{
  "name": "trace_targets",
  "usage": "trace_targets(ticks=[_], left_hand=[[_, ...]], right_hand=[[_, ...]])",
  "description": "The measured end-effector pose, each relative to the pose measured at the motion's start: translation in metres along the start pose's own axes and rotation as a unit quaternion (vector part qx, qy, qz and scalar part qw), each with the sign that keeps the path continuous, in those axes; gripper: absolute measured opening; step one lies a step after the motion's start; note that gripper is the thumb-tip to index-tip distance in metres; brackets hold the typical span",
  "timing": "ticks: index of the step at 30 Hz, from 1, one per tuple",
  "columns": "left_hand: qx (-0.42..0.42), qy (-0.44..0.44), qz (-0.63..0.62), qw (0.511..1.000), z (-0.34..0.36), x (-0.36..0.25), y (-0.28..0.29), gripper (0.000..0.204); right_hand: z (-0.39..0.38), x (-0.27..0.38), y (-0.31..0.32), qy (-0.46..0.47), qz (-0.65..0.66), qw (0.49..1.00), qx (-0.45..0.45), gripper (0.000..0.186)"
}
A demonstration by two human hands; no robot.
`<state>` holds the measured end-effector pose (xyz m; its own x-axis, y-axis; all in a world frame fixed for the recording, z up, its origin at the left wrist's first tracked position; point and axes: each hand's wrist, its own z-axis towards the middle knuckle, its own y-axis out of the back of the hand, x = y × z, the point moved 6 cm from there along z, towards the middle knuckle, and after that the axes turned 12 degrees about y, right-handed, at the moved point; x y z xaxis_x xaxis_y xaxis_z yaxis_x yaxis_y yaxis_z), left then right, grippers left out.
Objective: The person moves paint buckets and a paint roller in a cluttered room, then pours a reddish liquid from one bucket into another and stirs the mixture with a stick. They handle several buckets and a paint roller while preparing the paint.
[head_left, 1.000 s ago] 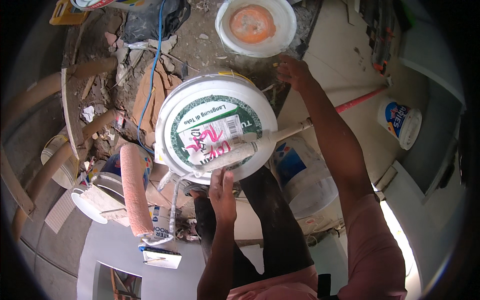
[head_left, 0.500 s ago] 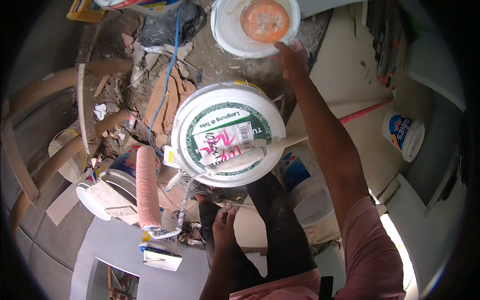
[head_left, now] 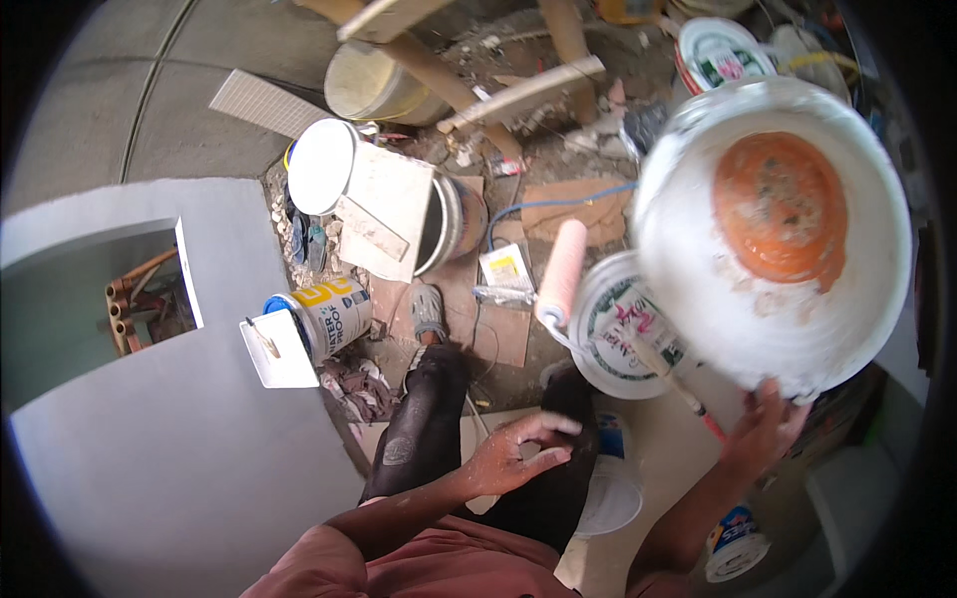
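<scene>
A white bucket with orange residue inside (head_left: 663, 214) is raised at the right, its inside toward me. My right hand (head_left: 763, 424) grips its lower rim. My left hand (head_left: 528, 448) is in front of my legs with its fingers curved apart, holding nothing. Below and left of the bucket lies a white lidded pail with a green label (head_left: 593, 364). A pink paint roller (head_left: 560, 269) is at that pail's left edge, and a pale handle with a red pole (head_left: 663, 372) runs across its lid toward my right hand.
At left are grey ledges (head_left: 120, 458), a blue-and-white tub (head_left: 329, 324), a tilted open bucket (head_left: 459, 224) with boards (head_left: 384, 209) and a pale yellow bucket (head_left: 364, 80). Rubble, wooden poles (head_left: 566, 70), cardboard (head_left: 568, 204) and a blue cable (head_left: 528, 202) lie beyond. Another bucket (head_left: 736, 543) is at lower right.
The view has swung to the left. My right hand has taken the residue bucket from the ground and raised it to the right. My left hand has left the lidded pail.
</scene>
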<state>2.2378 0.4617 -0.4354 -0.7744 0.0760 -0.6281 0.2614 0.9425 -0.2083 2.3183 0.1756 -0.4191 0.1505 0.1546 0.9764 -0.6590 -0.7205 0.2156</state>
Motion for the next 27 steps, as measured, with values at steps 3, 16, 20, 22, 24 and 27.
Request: trace_targets(ticks=[3, 16, 20, 22, 24, 27], left_hand=[[-0.028, -0.081, -0.207, 0.975, -0.015, -0.018, 0.05, 0.05], [-0.296, -0.03, -0.399, 0.867, -0.129, 0.041, 0.417, 0.045], [-0.433, -0.059, -0.241, 0.867, -0.138, 0.013, 0.548, 0.034], [-0.484, -0.056, -0.194, 0.852, -0.124, -0.004, 0.6, 0.033], [-0.5, -0.028, -0.075, 0.863, -0.097, -0.012, 0.65, 0.031], [-0.543, -0.061, 0.073, 0.834, -0.048, -0.035, 0.695, 0.034]], right_hand=[[-0.079, 0.043, -0.063, -0.04, 0.049, 0.992, 0.109, 0.061], [-0.394, 0.043, -0.399, -0.309, 0.218, 0.872, 0.31, 0.042], [-0.448, 0.019, -0.456, -0.312, 0.172, 0.844, 0.402, 0.034], [-0.466, 0.005, -0.463, -0.286, 0.118, 0.838, 0.45, 0.03], [-0.479, -0.012, -0.443, -0.264, 0.056, 0.824, 0.498, 0.027], [-0.486, -0.068, -0.389, -0.272, -0.066, 0.815, 0.507, 0.023]])
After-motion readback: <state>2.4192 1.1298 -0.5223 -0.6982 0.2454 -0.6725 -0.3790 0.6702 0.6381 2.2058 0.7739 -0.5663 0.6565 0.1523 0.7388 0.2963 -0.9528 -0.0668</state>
